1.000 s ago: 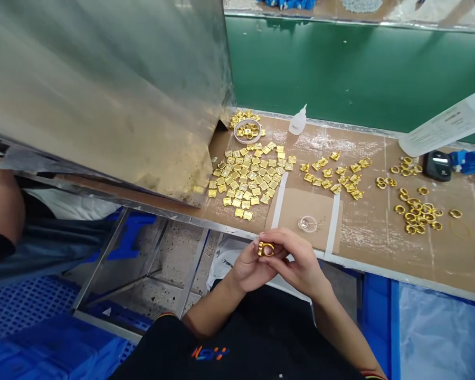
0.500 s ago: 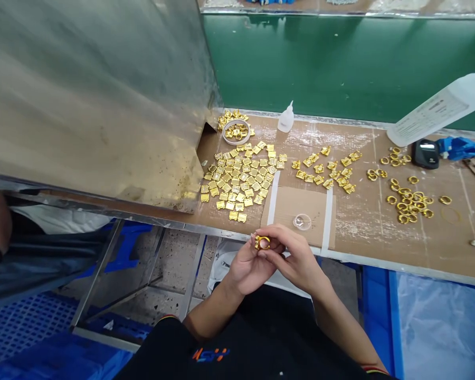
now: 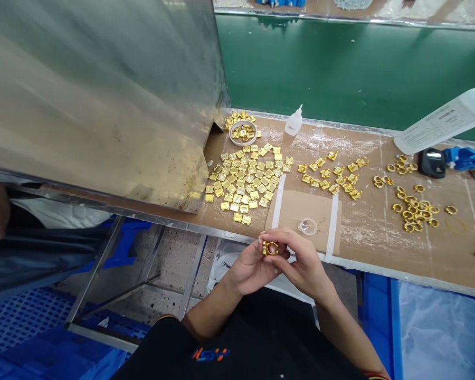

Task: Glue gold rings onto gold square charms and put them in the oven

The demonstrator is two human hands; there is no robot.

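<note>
A small gold ring-shaped piece [image 3: 269, 248] is pinched between both hands just in front of the table's near edge. My left hand [image 3: 250, 269] grips it from the left and below. From the right, my right hand [image 3: 303, 261] closes its fingertips on the same piece. Beyond the hands lies a taped cardboard pad [image 3: 304, 211] with a small clear dish [image 3: 307, 226] on it. On the table to the left sit rows of several square gold pieces [image 3: 245, 179].
A loose group of gold pieces [image 3: 332, 174] and a scatter of gold rings [image 3: 415, 208] lie to the right. A glue bottle [image 3: 293, 122], a tape roll [image 3: 243, 132], a black device [image 3: 431, 162] and a large white bottle [image 3: 443, 124] stand further back. A steel panel [image 3: 95, 95] rises at left.
Both hands keep their pinch on the gold piece and have barely shifted against the table; only the head camera has moved slightly.
</note>
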